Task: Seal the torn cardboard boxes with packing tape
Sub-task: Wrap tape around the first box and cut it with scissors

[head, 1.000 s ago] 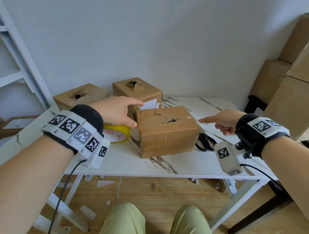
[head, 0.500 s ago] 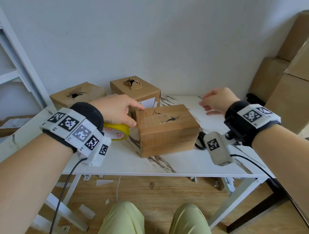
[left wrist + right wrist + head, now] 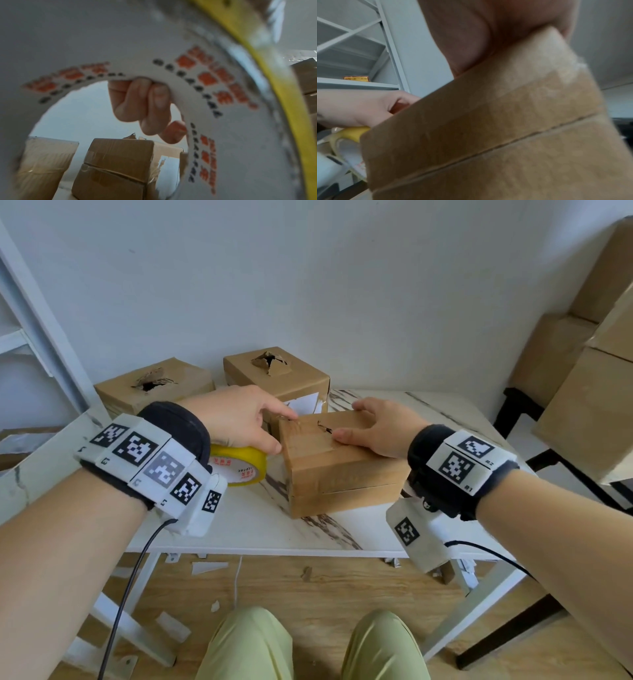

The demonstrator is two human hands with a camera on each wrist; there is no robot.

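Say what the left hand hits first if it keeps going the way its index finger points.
Almost at once, the near box: the left hand, holding the tape roll, points its index finger right at the box's top left corner, apparently touching it already. Depth there is hard to judge.

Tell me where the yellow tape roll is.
In the head view the yellow tape roll is under the left hand, against the left side of the nearest cardboard box.

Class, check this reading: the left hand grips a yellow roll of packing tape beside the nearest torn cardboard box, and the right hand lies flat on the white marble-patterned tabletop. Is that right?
One detail is wrong. The right hand lies on top of the nearest torn cardboard box, not on the white marble-patterned tabletop; the head view shows it. The left hand does grip the yellow roll of packing tape beside that box.
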